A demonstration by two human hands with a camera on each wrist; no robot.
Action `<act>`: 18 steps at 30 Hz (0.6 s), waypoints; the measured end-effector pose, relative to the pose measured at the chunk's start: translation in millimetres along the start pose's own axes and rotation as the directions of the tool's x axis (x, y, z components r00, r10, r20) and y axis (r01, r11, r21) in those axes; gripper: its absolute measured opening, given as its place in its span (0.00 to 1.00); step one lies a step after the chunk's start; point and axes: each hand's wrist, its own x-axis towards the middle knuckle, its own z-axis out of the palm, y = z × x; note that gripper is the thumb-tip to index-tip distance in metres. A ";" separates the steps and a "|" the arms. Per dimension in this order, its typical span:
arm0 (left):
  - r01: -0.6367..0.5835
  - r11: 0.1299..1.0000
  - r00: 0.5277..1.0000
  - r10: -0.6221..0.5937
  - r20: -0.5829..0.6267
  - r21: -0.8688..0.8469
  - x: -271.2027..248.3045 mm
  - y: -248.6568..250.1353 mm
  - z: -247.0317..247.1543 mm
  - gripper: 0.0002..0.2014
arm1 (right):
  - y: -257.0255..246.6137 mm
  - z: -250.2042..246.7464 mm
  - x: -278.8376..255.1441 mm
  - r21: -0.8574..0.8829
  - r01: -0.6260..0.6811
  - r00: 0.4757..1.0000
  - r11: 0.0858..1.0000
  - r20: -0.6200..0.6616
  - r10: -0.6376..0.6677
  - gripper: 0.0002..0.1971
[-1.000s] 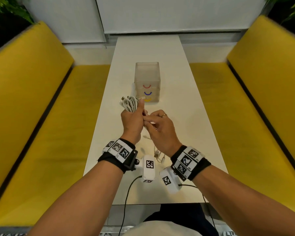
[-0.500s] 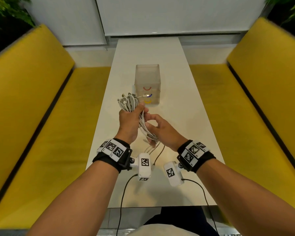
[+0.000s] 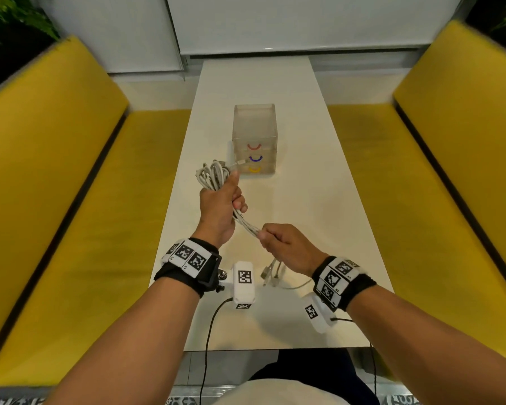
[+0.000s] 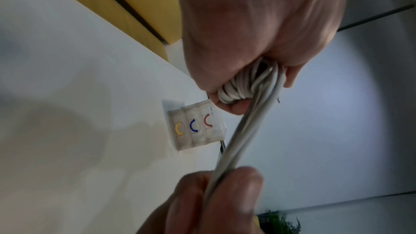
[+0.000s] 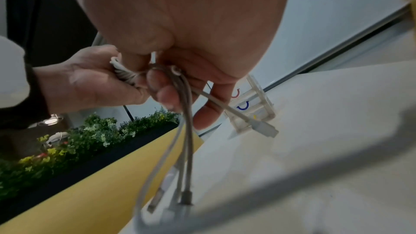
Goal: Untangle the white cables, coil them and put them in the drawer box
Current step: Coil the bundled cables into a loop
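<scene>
My left hand (image 3: 221, 200) grips a bundle of white cables (image 3: 212, 176), whose looped ends stick up above the fist. In the left wrist view the coils (image 4: 238, 88) sit inside the curled fingers. The strands run down and right, taut, to my right hand (image 3: 281, 244), which pinches them (image 4: 227, 166). Below the right hand the loose ends with plugs (image 3: 270, 271) hang down to the table; the right wrist view shows these plugs (image 5: 184, 197) dangling. The clear drawer box (image 3: 254, 141) with red, blue and yellow handles stands just beyond the hands, all drawers shut.
A narrow white table (image 3: 304, 185) runs away from me between two yellow benches (image 3: 70, 185) (image 3: 435, 185). Black leads from the wrist cameras (image 3: 208, 331) hang over the near edge. A wall with plants in the corners closes the far end.
My right hand has slid down the strands toward me and to the right, drawing them out straight. The left hand keeps its grip on the bundle, slightly lower.
</scene>
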 end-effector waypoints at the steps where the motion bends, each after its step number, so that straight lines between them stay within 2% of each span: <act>1: 0.008 1.000 1.000 -0.008 0.001 -0.020 -0.2 -0.7 -1.6 0.12 | 1.5 -2.0 0.2 -0.029 -0.007 1.000 1.000 0.009 0.008 0.20; 4: 0.019 0.998 1.000 -0.018 0.009 -0.054 -0.6 0.9 -5.7 0.14 | 5.8 -6.7 2.8 -0.089 -0.019 0.999 0.996 0.034 0.022 0.21; 7: 0.019 0.997 1.000 -0.018 0.011 -0.079 -0.5 4.5 -9.5 0.15 | 7.1 -12.9 9.3 -0.066 -0.063 0.998 0.996 0.012 0.064 0.18; 12: 0.026 0.998 1.000 -0.025 0.015 -0.065 1.4 10.4 -12.1 0.16 | 2.9 -34.5 15.7 0.170 -0.093 0.992 0.981 -0.065 0.106 0.15; 15: -0.008 0.997 0.999 0.005 0.042 0.076 1.7 11.8 -11.2 0.14 | -14.6 -35.2 17.7 0.383 -0.111 0.975 0.917 -0.137 0.176 0.17; 18: -0.065 0.954 0.997 0.050 0.058 0.294 -0.7 9.2 -6.1 0.10 | -32.0 -28.6 27.4 0.532 -0.106 0.933 0.840 -0.238 0.269 0.17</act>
